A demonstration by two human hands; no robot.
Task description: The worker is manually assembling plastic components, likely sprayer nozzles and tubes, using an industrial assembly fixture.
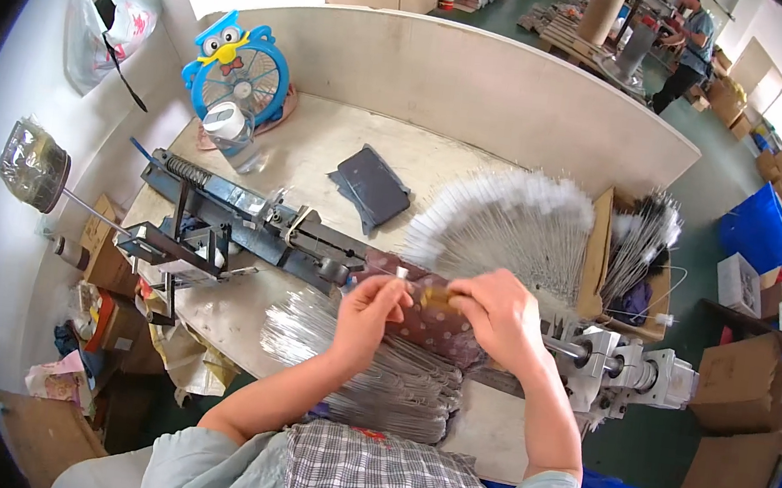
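My left hand is closed in a pinch, with a small white piece at its fingertips. Close beside it, my right hand is closed on a small yellowish-brown thing, too blurred to name. Both hands are above a spotted maroon cloth draped on a long metal machine. On the near side of the machine lies a thick bundle of thin metal wires. Beyond it, thin wires with white bristly tips are spread in a fan on the table.
An open cardboard box at the right holds more dark-tipped and white-tipped wires. A dark flat case, a clear jar and a blue fan stand farther back. The machine's shaft fittings extend rightward. A low partition borders the table.
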